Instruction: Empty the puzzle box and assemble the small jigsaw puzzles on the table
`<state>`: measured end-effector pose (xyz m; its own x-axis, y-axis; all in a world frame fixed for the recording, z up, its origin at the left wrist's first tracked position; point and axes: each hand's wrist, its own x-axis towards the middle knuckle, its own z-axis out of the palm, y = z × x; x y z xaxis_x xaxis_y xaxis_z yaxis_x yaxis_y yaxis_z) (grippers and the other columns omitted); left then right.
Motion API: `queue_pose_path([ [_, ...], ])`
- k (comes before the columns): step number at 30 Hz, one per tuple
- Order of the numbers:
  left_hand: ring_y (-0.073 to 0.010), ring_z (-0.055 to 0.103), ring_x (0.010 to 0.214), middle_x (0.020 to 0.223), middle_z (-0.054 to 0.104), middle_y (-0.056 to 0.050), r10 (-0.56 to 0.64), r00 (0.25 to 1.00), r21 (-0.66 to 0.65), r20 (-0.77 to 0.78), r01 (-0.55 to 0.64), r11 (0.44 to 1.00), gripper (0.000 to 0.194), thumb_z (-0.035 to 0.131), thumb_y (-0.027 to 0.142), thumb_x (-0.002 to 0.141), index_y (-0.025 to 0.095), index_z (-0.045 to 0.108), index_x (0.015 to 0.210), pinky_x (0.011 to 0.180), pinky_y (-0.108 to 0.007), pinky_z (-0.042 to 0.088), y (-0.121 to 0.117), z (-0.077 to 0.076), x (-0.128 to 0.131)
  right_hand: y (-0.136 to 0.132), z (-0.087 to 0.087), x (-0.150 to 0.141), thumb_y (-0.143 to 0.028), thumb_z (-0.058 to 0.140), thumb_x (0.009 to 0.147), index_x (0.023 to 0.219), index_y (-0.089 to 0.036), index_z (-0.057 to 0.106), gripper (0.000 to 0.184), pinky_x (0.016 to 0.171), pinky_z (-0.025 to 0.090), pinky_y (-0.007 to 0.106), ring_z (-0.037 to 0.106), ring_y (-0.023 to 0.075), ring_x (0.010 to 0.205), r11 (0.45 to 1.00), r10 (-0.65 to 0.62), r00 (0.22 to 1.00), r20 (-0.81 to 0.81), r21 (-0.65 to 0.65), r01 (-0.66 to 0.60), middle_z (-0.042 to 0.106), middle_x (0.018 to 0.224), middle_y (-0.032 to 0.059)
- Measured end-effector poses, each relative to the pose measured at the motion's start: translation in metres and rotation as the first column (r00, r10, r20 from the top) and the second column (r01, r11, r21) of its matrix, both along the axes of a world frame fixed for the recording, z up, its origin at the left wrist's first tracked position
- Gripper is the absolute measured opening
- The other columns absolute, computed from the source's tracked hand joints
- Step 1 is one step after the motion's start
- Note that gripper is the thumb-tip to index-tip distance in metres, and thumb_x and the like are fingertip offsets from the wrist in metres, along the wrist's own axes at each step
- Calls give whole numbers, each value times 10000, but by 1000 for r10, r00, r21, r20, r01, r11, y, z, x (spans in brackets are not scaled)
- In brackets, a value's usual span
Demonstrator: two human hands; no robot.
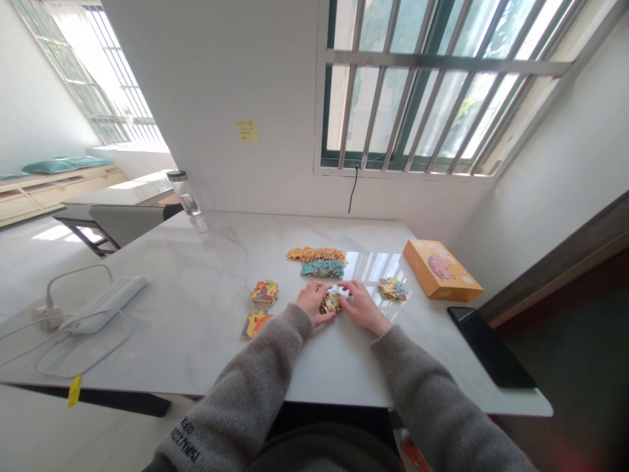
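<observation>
Between my two hands a small pile of colourful jigsaw puzzle pieces (332, 302) rests near the table's middle. My left hand (314, 303) curls round its left side, with thumb and fingers against the pieces. From the right, my right hand (364, 309) grips the same pile between thumb and fingers. Just beyond the hands lie a row of teal puzzle pieces (323, 268) and a row of orange puzzle pieces (316, 254). Left of my left hand are a stack of multicoloured pieces (265, 292) and a yellow-orange stack (255, 324). Another loose pile (393, 288) sits to the right.
An orange box (442, 270) and a black tablet-like slab (491, 347) lie on the right of the white table (196, 308). A power strip (108, 305) with cables is at the left. A clear bottle (184, 193) stands at the far left corner.
</observation>
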<state>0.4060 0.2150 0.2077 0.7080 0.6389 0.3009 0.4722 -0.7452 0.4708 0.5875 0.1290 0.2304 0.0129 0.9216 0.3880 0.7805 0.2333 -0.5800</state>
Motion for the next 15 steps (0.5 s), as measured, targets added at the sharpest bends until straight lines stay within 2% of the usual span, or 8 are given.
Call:
queue_pose_path([
  [3, -285, 538, 1048, 1100, 543, -103, -32, 998, 25, 49, 31, 999, 515, 733, 381, 742, 200, 606, 1208, 943, -424, 470, 5, -4, -1, -5, 7, 5, -199, 622, 871, 1157, -239, 635, 289, 994, 439, 421, 549, 245, 1096, 983, 181, 983, -4, 5, -181, 621, 1152, 85],
  [5, -282, 540, 1037, 1071, 559, -98, -46, 997, 28, 63, 45, 999, 469, 717, 352, 761, 196, 615, 1191, 933, -421, 471, 7, -4, -1, -6, 8, 7, -199, 644, 865, 1128, -239, 643, 266, 992, 444, 428, 554, 245, 1089, 974, 226, 974, 2, -17, -226, 631, 1132, 80],
  [10, -293, 537, 1055, 1081, 591, -90, -42, 996, 39, 79, 39, 998, 463, 733, 311, 746, 211, 615, 1182, 943, -438, 458, 4, 5, -3, -5, 10, 9, -211, 673, 858, 1146, -242, 630, 293, 954, 476, 420, 560, 244, 1061, 977, 213, 977, -13, 1, -213, 650, 1098, 74],
  [15, -268, 539, 1021, 1046, 588, -72, -65, 980, 96, 190, 47, 994, 388, 739, 272, 720, 219, 627, 1088, 955, -422, 456, 0, 19, -5, -9, 18, 8, -218, 684, 833, 1213, -251, 610, 388, 949, 491, 443, 569, 257, 1101, 982, 176, 983, -45, 77, -172, 659, 1135, 85],
])
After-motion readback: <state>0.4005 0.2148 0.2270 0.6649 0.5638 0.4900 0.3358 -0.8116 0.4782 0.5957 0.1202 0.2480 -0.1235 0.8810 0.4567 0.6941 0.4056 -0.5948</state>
